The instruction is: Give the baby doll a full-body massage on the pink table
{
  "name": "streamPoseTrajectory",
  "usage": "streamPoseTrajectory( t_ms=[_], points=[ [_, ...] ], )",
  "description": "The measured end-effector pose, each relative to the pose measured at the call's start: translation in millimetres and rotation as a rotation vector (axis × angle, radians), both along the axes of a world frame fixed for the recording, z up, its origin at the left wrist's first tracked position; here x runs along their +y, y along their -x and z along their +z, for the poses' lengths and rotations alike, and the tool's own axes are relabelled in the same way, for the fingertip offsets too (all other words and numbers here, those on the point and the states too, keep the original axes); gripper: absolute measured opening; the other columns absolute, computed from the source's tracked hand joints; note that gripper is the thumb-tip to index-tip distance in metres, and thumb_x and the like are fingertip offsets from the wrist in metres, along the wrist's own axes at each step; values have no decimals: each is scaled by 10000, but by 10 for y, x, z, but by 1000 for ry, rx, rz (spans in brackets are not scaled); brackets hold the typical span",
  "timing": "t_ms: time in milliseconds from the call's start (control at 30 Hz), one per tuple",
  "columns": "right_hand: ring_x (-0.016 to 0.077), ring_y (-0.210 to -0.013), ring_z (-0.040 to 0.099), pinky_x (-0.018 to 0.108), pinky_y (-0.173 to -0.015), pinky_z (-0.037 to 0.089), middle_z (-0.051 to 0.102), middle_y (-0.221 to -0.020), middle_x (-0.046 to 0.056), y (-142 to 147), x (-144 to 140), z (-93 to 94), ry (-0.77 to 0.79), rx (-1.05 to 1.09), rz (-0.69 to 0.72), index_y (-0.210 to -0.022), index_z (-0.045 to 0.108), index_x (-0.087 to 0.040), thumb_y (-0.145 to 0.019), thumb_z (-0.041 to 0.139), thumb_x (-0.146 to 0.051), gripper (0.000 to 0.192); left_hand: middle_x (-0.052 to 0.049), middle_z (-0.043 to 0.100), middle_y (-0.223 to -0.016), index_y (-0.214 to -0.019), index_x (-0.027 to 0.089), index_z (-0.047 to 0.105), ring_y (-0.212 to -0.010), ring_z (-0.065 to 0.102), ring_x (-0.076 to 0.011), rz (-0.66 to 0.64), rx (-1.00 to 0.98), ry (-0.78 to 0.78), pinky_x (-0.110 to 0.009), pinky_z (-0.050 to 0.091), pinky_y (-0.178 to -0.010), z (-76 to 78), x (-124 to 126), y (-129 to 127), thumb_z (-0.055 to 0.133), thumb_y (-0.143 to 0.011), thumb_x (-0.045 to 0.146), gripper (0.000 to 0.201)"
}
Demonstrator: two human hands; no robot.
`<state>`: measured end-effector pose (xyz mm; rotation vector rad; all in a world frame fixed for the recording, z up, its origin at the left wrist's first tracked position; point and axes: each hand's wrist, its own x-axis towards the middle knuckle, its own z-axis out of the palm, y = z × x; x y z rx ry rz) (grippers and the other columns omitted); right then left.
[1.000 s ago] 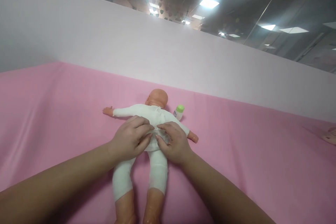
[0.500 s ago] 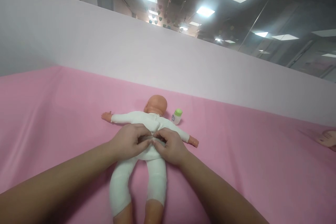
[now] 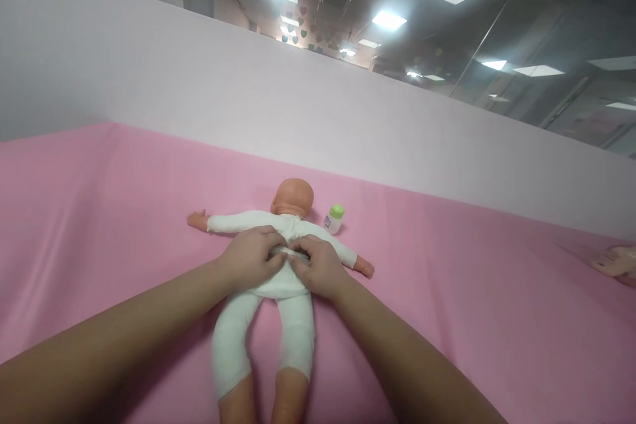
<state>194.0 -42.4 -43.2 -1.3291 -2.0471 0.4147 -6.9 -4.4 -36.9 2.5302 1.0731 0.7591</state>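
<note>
A baby doll with a white cloth body lies face down, arms spread out, its bald head at the far end. On the left side of its back rests my left hand, thumb and fingers curled in towards the middle. Opposite it, my right hand is curled the same way, the fingertips of both hands almost meeting. Between them the white cloth is pinched up in a small fold. Part of the doll's back is hidden under my hands.
A small bottle with a green cap stands beside the doll's right-hand shoulder. Pink sheeting covers the surface. A white panel rises behind it. At the far right edge, part of another doll shows.
Both hands have moved slightly up the doll's back, towards its head. The doll's arms and head have shifted a little to the left. The bottle stays where it was.
</note>
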Motion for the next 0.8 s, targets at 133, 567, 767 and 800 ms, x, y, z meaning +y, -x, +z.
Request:
streamPoseTrajectory(
  t_ms=[133,567,767,800],
  points=[
    [157,-747,610,283,-667,489,669,-791,-10,-11,45,9,52,36,20,-797,655,-207,-926,621,-315,172,-18,653,-713,-733,197,682,-666,593,-188,26,-49,110,-319,439,-595,15,54,8,533,-924,417,327],
    [287,-1225,591,513,-1086,449,691,-1279,96,-19,16,-138,-160,-91,-72,-1275,663,-213,-919,633,-339,379,-105,683,-1132,-1163,192,692,-1084,606,-280,-4,42,-186,-450,466,-963,-94,-10,-8,493,-938,285,314],
    [277,-1242,585,499,-1086,450,685,-1300,79,-59,30,-80,-67,-97,-21,-1306,654,-234,-919,644,-347,403,-100,692,-1144,-1195,188,690,-1091,612,-280,-22,71,-131,-451,478,-961,-91,12,1,482,-957,302,336],
    [276,-1241,582,502,-1088,447,684,-1300,76,-63,32,-81,-83,-101,-13,-1312,648,-241,-912,654,-347,414,-104,688,-1165,-1213,186,683,-1106,609,-283,-24,71,-143,-455,477,-970,-88,2,7,485,-958,312,347]
  ],
)
